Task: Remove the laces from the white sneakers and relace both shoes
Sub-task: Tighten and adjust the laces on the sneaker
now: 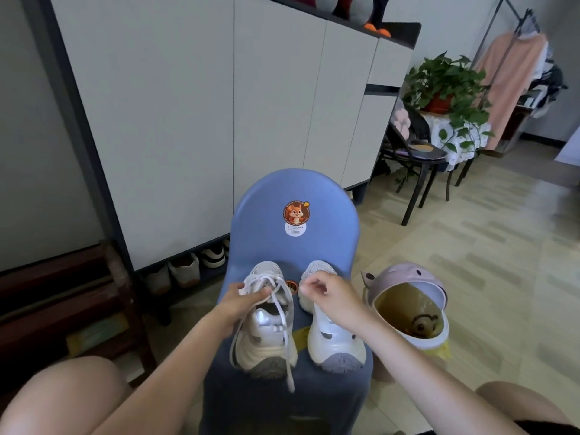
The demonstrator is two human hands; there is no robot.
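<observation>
Glossy sneakers (332,337), smooth plastic chair (266,215)

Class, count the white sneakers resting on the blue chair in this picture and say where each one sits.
2. The left sneaker sits on the blue chair seat with its lace gripped by the left hand; the right sneaker sits beside it, partly under the right hand.

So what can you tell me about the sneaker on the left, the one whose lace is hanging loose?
The white low-top sneaker with silvery side panels stands upright on the blue plastic chair seat, heel toward the camera, grey heel tread showing. Its white flat lace is still threaded near the toe, the ends trailing past the heel. The left hand grips the tongue area and lace, fingers curled. It stands beside the matching sneaker, apart.
</observation>
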